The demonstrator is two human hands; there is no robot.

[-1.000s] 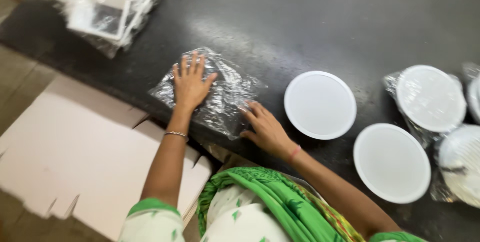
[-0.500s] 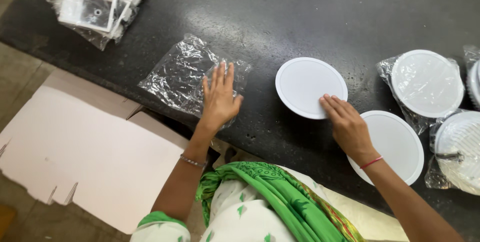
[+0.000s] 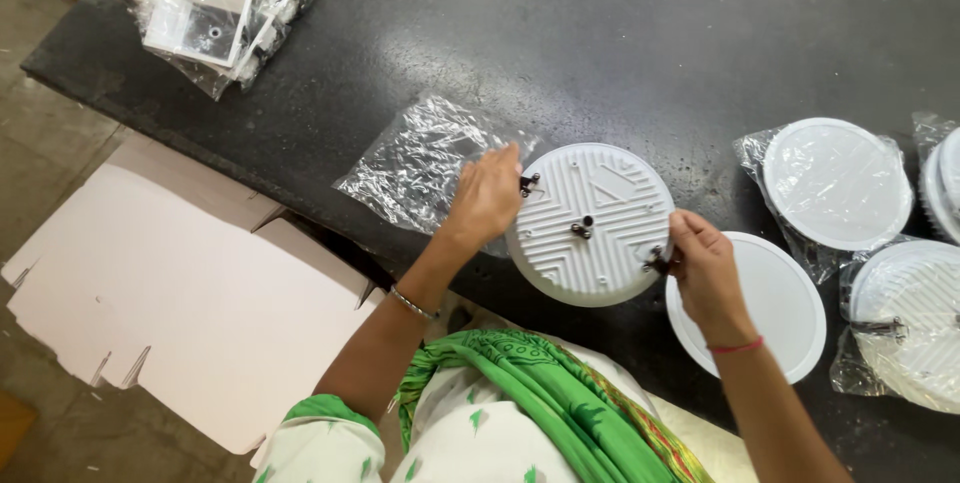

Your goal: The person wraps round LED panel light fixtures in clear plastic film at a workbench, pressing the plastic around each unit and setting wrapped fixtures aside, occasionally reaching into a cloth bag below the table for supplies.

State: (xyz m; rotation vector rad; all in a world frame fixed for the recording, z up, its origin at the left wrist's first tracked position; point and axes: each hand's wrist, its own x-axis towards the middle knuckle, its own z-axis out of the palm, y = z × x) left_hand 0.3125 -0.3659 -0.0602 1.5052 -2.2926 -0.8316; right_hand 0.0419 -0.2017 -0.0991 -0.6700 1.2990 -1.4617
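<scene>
1. Left hand (image 3: pixel 487 195) grips the disc (image 3: pixel 591 223) at its 9 o'clock rim, fingers curled over the edge by a dark spring clip (image 3: pixel 528 183).
2. Right hand (image 3: pixel 707 273) pinches the other clip (image 3: pixel 657 262) at the disc's 4 o'clock rim.
3. Disc is round, white, ribbed back facing up w/ a small dark fitting at centre. It sits mid-worktop, held tilted just above the black worktop (image 3: pixel 620 33); can't tell if its low edge touches.
4. An empty clear bag (image 3: pixel 425 158) lies flat at 9 o'clock of the disc, just beside the left hand. The disc is not in it.
5. A second bare disc (image 3: pixel 770 313) lies smooth face up at 4 o'clock, partly under the right hand.
6. Bagged discs (image 3: pixel 838 183) sit at 3 o'clock near the worktop's right edge, at least three, so those look done.
7. Judgement: early-to-mid stage. The held disc is out and flipped, w/ its clips being handled; bagging not yet done, plus one more bare disc left.
8. At 10 o'clock, far corner: bagged square white frames (image 3: pixel 215 8). Flat cardboard (image 3: pixel 170 303) lies on the floor at 8 o'clock.
</scene>
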